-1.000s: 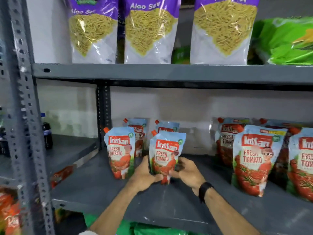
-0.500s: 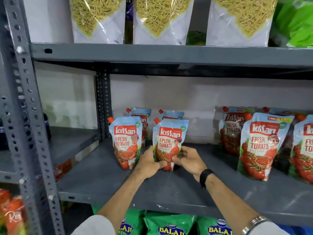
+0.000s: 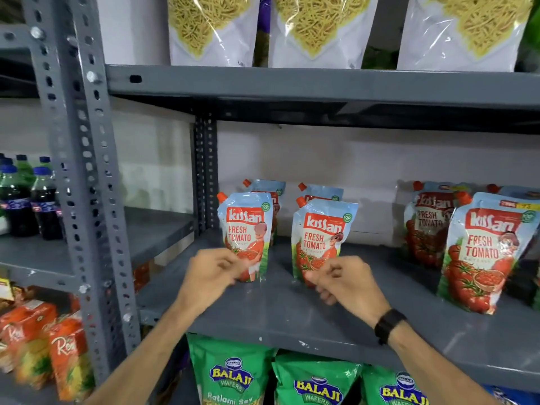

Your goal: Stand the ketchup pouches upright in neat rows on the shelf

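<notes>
Four small Kissan ketchup pouches stand upright in two rows on the grey shelf [image 3: 277, 314]. The front pair are the left pouch [image 3: 248, 229] and the middle pouch [image 3: 321, 238]; two more [image 3: 320, 192] stand behind them. My left hand [image 3: 213, 273], blurred and loosely curled, holds nothing and overlaps the left pouch's base. My right hand [image 3: 343, 283] hovers at the middle pouch's lower edge, fingers curled and thumb close to it, gripping nothing. Larger ketchup pouches [image 3: 485, 252] stand at the right.
A perforated grey upright [image 3: 84, 182] runs down the left, and the upper shelf [image 3: 321, 83] carries sev bags. Green Balaji snack bags [image 3: 233, 378] hang below. Cola bottles [image 3: 43, 200] and orange juice cartons [image 3: 61, 355] fill the neighbouring rack.
Both hands held the middle front pouch by its base; now they have let go. The left hand has slid left in front of the other pouch. The view has tilted down.
</notes>
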